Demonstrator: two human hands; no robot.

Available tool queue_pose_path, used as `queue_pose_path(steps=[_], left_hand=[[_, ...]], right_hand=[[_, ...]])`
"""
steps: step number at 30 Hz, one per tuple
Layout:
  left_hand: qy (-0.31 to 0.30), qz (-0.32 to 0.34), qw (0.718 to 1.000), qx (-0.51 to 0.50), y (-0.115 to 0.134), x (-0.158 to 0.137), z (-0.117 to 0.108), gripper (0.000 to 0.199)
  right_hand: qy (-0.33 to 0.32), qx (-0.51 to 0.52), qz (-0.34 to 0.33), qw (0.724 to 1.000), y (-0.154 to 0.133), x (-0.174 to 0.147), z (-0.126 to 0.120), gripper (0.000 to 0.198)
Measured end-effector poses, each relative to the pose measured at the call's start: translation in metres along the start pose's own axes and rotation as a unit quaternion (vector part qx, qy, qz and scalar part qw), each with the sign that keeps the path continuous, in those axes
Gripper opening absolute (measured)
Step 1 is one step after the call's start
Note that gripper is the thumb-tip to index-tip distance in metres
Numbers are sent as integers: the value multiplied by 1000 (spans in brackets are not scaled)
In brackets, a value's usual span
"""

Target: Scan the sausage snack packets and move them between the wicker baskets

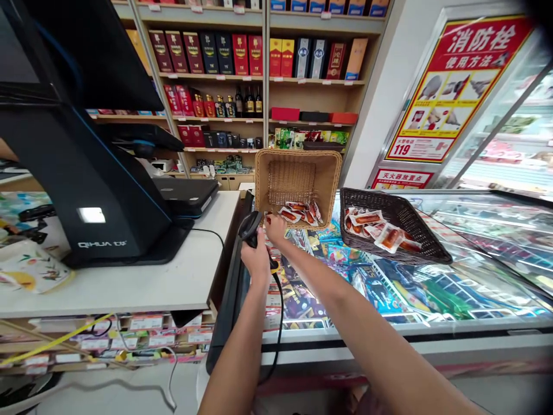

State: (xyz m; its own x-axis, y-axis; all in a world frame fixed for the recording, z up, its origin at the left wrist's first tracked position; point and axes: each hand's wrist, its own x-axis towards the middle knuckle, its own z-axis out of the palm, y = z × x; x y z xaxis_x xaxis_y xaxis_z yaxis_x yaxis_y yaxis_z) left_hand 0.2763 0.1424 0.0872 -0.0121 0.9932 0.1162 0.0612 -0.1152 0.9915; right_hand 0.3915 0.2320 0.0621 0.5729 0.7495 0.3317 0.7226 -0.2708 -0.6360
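My left hand [256, 256] is wrapped round the grip of a black barcode scanner [250, 226], whose cord hangs down past my forearm. Just to its right, my right hand [275, 229] is closed at the left front corner of a tan wicker basket [298, 155]. A bit of a small packaged sausage [268, 218] shows at its fingertips; most of it is hidden. Several more packaged sausages [309, 213] lie in the bottom of that basket, which is tipped so its inside faces me. To the right, a dark brown basket [425, 236] holds more wrapped sausages [391, 237].
Both baskets rest on a glass-topped freezer [298, 337] full of colourful packets. On the left, a white counter [129, 294] carries a black checkout terminal [108, 202] and a cable. Shelves [207, 78] of boxes and bottles stand behind. A fire-hydrant poster [458, 86] hangs at right.
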Motion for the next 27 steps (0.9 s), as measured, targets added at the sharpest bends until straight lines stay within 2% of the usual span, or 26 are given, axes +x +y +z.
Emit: queue_pose_path(steps=[3, 5, 9, 14, 17, 20, 23, 27], left_hand=[[26, -28, 999, -24, 5, -4, 1, 53], [20, -23, 999, -26, 7, -6, 1, 51], [16, -14, 999, -33, 6, -8, 3, 49], [-22, -10, 999, -42, 8, -15, 9, 44], [-51, 8, 999, -10, 9, -20, 14, 43], [-113, 5, 993, 16, 8, -23, 18, 46], [-190, 8, 981, 31, 5, -26, 22, 49], [-247, 37, 965, 78, 1, -29, 25, 52]], right_hand=[[27, 57, -28, 998, 13, -6, -10, 38], [51, 89, -55, 993, 24, -11, -23, 39], [92, 139, -97, 981, 55, -30, -63, 35], [128, 177, -80, 973, 95, -70, -127, 30], [166, 207, -45, 963, 115, -96, -152, 31], [212, 234, 4, 949, 132, -111, -160, 35], [235, 255, 50, 937, 142, -113, -160, 39], [248, 266, 60, 930, 144, -110, -163, 39]])
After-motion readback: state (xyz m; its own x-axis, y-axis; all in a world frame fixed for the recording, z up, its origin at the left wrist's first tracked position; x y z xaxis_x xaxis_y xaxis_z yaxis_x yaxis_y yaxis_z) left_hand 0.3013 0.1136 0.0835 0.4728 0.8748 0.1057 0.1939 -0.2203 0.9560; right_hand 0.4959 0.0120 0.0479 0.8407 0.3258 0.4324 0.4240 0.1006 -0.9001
